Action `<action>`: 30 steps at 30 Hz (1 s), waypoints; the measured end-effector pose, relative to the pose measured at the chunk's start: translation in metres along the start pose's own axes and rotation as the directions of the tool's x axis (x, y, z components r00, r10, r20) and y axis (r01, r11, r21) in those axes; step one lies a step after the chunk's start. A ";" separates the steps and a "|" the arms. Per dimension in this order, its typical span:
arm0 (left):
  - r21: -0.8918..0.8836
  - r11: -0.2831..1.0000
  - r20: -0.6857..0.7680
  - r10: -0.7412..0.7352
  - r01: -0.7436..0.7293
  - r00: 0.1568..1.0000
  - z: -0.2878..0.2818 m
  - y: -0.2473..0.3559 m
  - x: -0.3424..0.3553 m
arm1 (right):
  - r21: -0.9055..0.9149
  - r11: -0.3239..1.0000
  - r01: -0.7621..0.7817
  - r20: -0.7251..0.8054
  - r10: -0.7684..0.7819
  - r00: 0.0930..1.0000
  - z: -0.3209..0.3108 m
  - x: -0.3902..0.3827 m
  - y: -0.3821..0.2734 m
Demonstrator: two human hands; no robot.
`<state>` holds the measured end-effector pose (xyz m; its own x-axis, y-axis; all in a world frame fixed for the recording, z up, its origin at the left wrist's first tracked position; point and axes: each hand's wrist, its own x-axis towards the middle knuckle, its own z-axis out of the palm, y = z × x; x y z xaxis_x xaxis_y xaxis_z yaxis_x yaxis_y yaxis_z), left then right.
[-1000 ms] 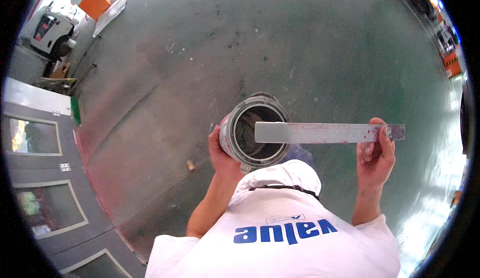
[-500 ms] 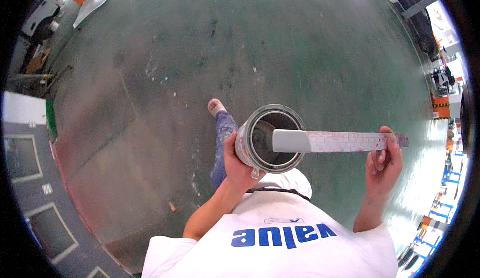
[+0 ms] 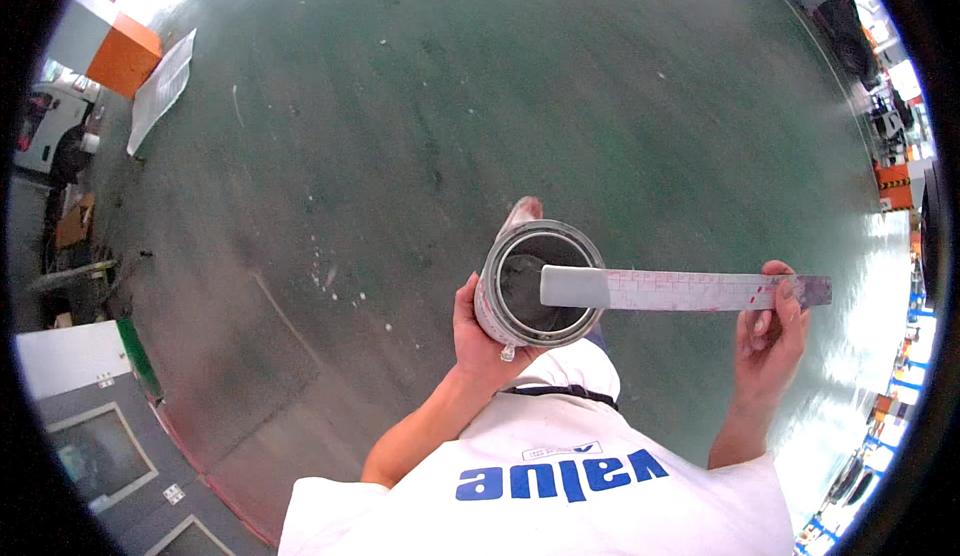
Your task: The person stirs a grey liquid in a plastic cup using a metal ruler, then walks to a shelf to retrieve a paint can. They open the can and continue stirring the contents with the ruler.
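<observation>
My left hand [image 3: 480,346] is wrapped round the side of a round metal paint can [image 3: 487,301], which is open at the top with a dark grey inside. A small pale lump hangs at its rim close to my fingers. My right hand [image 3: 772,331] pinches the far end of a long flat mixing stick [image 3: 680,290] with red scale markings. The stick lies level across the can's mouth, its pale grey coated end over the opening. Whether the stick touches the rim, I cannot tell.
Scuffed green floor [image 3: 350,136] with pale specks spreads ahead. Far left stand an orange box [image 3: 125,54], a white sheet-like panel [image 3: 162,91] and part of a white vehicle [image 3: 52,126]. Grey panelled doors [image 3: 130,436] line the lower left. Shelves and equipment run along the right edge.
I have stepped forward, and my view of the floor has turned and shifted. The can and the stick stay in my hands, almost unchanged in relation to each other.
</observation>
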<state>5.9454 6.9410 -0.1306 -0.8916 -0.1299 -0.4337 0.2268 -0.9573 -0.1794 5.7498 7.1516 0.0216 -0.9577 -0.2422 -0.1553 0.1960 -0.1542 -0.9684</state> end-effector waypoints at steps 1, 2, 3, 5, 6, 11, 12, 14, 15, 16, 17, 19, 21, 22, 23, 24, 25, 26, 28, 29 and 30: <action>0.011 1.000 0.014 0.012 -0.012 1.000 0.012 0.021 0.021 | 0.016 1.000 0.008 0.069 -0.009 0.998 0.014 0.030 0.003; 0.032 0.999 0.054 0.035 -0.037 0.998 0.023 0.041 0.041 | 0.029 1.000 0.009 0.142 -0.013 0.990 0.031 0.060 0.003; 0.050 0.997 0.092 0.059 -0.064 0.994 0.035 0.059 0.062 | -0.023 0.999 0.048 0.180 -0.044 0.983 0.052 0.089 0.004; -0.018 0.996 0.138 0.085 -0.084 0.987 0.069 0.096 0.111 | -0.105 0.984 0.146 0.265 -0.114 0.958 0.106 0.153 0.000; -0.045 0.995 0.167 0.098 -0.092 0.981 0.090 0.117 0.139 | -0.151 0.963 0.221 0.374 -0.151 0.915 0.134 0.189 -0.006; 0.043 0.969 0.151 0.236 -0.244 0.960 0.198 0.207 0.262 | -0.041 0.771 0.636 0.935 -0.195 0.296 0.309 0.360 -0.056; 0.078 0.955 0.138 0.275 -0.287 0.951 0.222 0.225 0.289 | -0.024 0.738 0.674 0.970 -0.148 0.196 0.341 0.394 -0.064; 0.151 0.914 0.138 0.357 -0.376 0.924 0.262 0.256 0.336 | 0.041 0.763 0.645 0.976 -0.169 0.138 0.398 0.451 -0.062; 0.122 0.911 0.143 0.377 -0.394 0.915 0.278 0.281 0.358 | 0.063 0.739 0.671 0.982 -0.164 0.089 0.431 0.480 -0.058; 0.070 0.934 0.242 0.324 -0.349 0.915 0.306 0.300 0.378 | 0.062 0.709 0.702 0.987 -0.150 0.065 0.456 0.512 -0.052; 0.150 0.915 0.196 0.344 -0.375 0.918 0.324 0.325 0.406 | 0.060 0.691 0.720 0.986 -0.152 0.064 0.482 0.547 -0.039; 0.196 0.915 0.230 0.308 -0.354 0.923 0.339 0.380 0.465 | 0.043 0.709 0.704 0.991 -0.121 0.062 0.527 0.617 -0.018; 0.163 0.942 0.219 0.254 -0.292 0.942 0.365 0.440 0.523 | -0.078 0.742 0.666 0.988 -0.032 0.152 0.572 0.686 0.000; 0.149 0.951 0.136 0.252 -0.271 0.958 0.383 0.464 0.550 | -0.115 0.744 0.658 0.983 -0.010 0.183 0.595 0.716 0.000; 0.170 0.922 0.128 0.330 -0.348 0.935 0.386 0.493 0.577 | -0.132 0.750 0.648 0.982 0.010 0.189 0.624 0.743 0.001; 0.162 0.943 0.150 0.269 -0.292 0.951 0.412 0.521 0.610 | -0.131 0.736 0.664 0.976 -0.022 0.216 0.640 0.772 -0.005; 0.161 0.954 0.178 0.225 -0.254 0.958 0.436 0.548 0.638 | -0.105 0.722 0.684 0.974 -0.063 0.217 0.664 0.813 -0.012; 0.167 0.961 0.188 0.187 -0.219 0.964 0.465 0.574 0.669 | -0.096 0.711 0.697 0.970 -0.092 0.227 0.685 0.848 -0.021; 0.163 0.970 0.200 0.145 -0.179 0.969 0.517 0.625 0.726 | -0.177 0.746 0.642 0.957 -0.023 0.290 0.729 0.913 -0.032; 0.184 0.969 0.186 0.129 -0.164 0.974 0.525 0.648 0.748 | -0.243 0.782 0.574 0.936 0.033 0.350 0.741 0.934 -0.028; 0.199 0.969 0.167 0.114 -0.147 0.979 0.538 0.666 0.767 | -0.258 0.817 0.515 0.923 0.050 0.382 0.740 0.936 -0.019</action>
<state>5.2012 6.0648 -0.1077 -0.9128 -0.2799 -0.2974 0.2728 -0.9598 0.0661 5.0055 6.2186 0.0390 -0.1620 -0.9841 0.0722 -0.3877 -0.0039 -0.9218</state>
